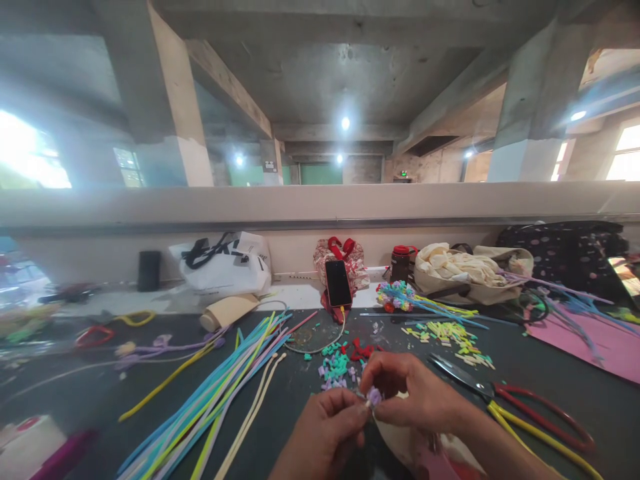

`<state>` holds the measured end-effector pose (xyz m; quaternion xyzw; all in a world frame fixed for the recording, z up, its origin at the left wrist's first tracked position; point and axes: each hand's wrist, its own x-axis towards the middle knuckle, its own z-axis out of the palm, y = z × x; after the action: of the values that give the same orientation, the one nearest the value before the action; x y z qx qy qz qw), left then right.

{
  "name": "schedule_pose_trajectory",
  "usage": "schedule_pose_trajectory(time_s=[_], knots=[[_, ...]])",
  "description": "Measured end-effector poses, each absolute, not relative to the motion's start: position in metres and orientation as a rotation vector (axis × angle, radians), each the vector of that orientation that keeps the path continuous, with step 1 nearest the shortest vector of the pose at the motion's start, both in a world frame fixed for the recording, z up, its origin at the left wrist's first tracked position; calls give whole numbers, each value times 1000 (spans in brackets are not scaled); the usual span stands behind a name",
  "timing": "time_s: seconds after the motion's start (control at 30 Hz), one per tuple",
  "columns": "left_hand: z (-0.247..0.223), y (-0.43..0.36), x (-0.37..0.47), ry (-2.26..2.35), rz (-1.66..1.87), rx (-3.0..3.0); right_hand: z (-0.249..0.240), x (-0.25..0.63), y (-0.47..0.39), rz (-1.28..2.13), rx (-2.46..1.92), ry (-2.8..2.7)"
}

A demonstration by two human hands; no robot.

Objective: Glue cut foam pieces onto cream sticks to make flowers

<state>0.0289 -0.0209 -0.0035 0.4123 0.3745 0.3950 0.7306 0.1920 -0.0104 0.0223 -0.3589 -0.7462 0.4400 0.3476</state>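
Basically both hands [370, 407] pinch purple bit [374, 397], prob. pipe-cleaner; dark table [295, 400], concrete hall.

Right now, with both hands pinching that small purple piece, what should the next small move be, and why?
Probably a small twist or press to seat the purple piece. The left hand and right hand both pinch it between fingertips above the dark table, and the scissors lie untouched beside them, so cutting seems finished for now.
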Motion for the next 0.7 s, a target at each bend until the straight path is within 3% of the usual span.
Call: schedule_pose_trajectory(time_s=[0.7], knots=[[-19,-14,31,816,884,975,14,190,-7,1099,-940,-1935]])
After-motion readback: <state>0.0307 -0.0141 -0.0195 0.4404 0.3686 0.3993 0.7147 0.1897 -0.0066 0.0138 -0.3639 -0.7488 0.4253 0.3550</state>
